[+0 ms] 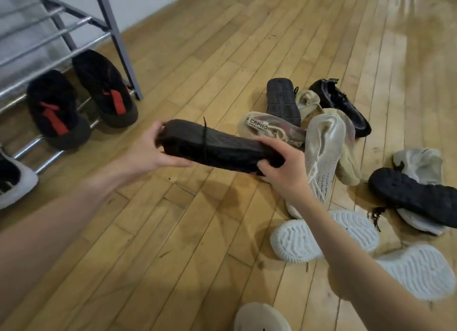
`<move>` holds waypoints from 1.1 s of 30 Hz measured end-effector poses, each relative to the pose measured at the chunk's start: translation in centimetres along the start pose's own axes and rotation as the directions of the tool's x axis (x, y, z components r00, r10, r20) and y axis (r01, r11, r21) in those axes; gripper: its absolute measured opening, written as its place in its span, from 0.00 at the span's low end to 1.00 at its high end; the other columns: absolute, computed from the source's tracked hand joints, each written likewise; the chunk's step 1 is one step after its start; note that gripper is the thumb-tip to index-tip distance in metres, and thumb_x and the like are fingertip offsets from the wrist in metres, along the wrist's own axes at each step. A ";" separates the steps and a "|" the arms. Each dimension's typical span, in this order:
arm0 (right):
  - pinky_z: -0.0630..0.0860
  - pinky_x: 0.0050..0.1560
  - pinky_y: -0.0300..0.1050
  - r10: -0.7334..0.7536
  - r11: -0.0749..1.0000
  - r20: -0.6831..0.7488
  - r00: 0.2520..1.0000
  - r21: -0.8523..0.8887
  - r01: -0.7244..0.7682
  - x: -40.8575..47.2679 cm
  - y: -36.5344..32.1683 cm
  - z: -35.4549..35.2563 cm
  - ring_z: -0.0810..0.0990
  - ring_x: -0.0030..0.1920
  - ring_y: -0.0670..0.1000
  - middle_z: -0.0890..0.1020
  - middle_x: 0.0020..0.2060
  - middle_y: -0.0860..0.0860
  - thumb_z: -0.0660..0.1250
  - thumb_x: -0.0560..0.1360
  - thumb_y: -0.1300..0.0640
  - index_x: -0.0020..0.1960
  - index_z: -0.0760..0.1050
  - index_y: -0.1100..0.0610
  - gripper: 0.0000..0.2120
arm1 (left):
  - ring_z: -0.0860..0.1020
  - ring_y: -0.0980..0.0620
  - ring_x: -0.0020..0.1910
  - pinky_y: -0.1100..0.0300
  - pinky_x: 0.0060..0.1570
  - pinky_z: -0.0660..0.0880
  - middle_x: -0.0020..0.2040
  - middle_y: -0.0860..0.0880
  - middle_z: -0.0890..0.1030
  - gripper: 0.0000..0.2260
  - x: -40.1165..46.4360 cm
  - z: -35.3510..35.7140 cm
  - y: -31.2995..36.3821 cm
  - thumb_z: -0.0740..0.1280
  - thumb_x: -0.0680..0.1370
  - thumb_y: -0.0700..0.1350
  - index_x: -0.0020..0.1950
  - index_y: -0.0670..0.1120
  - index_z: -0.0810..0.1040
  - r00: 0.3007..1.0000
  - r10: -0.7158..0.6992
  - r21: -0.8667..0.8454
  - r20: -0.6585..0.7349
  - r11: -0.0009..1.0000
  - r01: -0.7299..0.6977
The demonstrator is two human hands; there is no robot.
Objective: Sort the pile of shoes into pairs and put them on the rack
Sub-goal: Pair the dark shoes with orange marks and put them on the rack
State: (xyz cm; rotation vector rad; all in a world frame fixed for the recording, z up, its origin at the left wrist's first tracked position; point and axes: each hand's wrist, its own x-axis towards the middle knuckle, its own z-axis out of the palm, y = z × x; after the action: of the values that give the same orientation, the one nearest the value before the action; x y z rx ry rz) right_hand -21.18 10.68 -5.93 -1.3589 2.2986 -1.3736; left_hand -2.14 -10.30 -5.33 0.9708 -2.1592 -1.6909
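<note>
Gripping black shoe (pixel 220 149) lengthwise, left hand (pixel 150 152), right hand (pixel 284 172)

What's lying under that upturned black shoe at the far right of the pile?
The black shoe, sole up, lies across a grey-white shoe; its upper shows behind, its sole edge in front. Its middle is covered.

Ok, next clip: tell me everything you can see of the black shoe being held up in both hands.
The black shoe is dark all over, of what looks like soft knit or mesh, slightly blurred. It lies roughly level in the air above the wooden floor, one end at the left hand, which grips it, the other gripped by the right hand. A thin black lace crosses its middle. Nothing else touches it; which side faces up is unclear.
</note>
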 end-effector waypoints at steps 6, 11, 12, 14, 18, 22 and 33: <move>0.70 0.63 0.53 -0.335 0.923 0.018 0.942 -0.195 0.332 2.3 0.4 2.2 0.78 0.60 0.53 0.83 0.55 0.51 0.68 0.69 0.71 0.58 0.80 0.58 0.20 | 0.77 0.44 0.56 0.50 0.53 0.75 0.61 0.48 0.77 0.28 -2.6 0.1 -0.9 0.77 0.64 0.38 0.63 0.48 0.76 0.899 0.425 0.668 -0.105 0.699 -0.253; 0.70 0.66 0.56 -0.355 0.905 0.191 0.915 -0.174 0.388 4.4 0.6 2.4 0.76 0.65 0.54 0.80 0.61 0.54 0.68 0.73 0.63 0.64 0.76 0.59 0.19 | 0.78 0.45 0.55 0.56 0.52 0.75 0.59 0.47 0.81 0.26 -3.5 -0.6 -2.3 0.73 0.66 0.32 0.62 0.44 0.78 0.836 0.468 0.657 -0.287 0.731 -0.184; 0.70 0.67 0.56 -0.338 0.920 0.160 0.928 -0.154 0.361 4.9 0.5 2.3 0.75 0.65 0.54 0.79 0.62 0.54 0.68 0.74 0.58 0.65 0.76 0.59 0.19 | 0.78 0.48 0.53 0.62 0.48 0.73 0.56 0.48 0.82 0.24 -3.5 -0.5 -2.3 0.74 0.67 0.33 0.61 0.45 0.78 0.847 0.408 0.599 -0.341 0.789 -0.138; 0.68 0.69 0.52 -0.209 0.967 0.034 0.977 -0.141 0.212 6.6 1.3 2.0 0.72 0.67 0.53 0.76 0.64 0.54 0.64 0.76 0.49 0.65 0.75 0.59 0.21 | 0.78 0.53 0.49 0.70 0.40 0.70 0.49 0.52 0.81 0.18 -3.1 -0.2 -2.5 0.75 0.69 0.37 0.58 0.46 0.79 0.873 0.245 0.435 -0.422 0.900 -0.042; 0.63 0.71 0.56 0.264 0.885 -0.119 0.957 -0.365 -0.289 11.7 4.5 1.6 0.65 0.70 0.60 0.69 0.68 0.61 0.62 0.76 0.53 0.70 0.65 0.62 0.25 | 0.83 0.49 0.42 0.57 0.31 0.81 0.47 0.49 0.81 0.11 -1.2 1.0 -1.7 0.75 0.70 0.40 0.49 0.47 0.78 0.927 -0.181 -0.240 -0.329 0.965 0.104; 0.65 0.67 0.57 0.683 0.576 -0.114 0.722 -0.523 -0.628 16.0 7.4 1.0 0.65 0.68 0.66 0.66 0.68 0.65 0.67 0.70 0.46 0.72 0.57 0.65 0.39 | 0.83 0.39 0.33 0.52 0.30 0.82 0.46 0.42 0.83 0.11 0.3 2.8 -0.5 0.76 0.70 0.43 0.48 0.45 0.78 0.895 -0.356 -0.408 -0.270 0.884 0.229; 0.74 0.53 0.50 0.768 0.583 -0.120 0.629 -0.278 -0.764 17.9 9.8 1.0 0.75 0.59 0.57 0.75 0.52 0.54 0.77 0.67 0.47 0.59 0.70 0.59 0.28 | 0.83 0.39 0.31 0.57 0.27 0.79 0.47 0.41 0.83 0.13 0.6 2.8 -0.4 0.77 0.69 0.45 0.50 0.45 0.79 0.882 -0.384 -0.383 -0.273 0.884 0.266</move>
State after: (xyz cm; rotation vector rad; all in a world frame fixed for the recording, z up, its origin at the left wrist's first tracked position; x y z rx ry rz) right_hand -37.23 -1.66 -8.52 -0.2427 2.6443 -0.7184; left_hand -4.01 -8.52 -6.65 1.4623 -1.4833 -1.7896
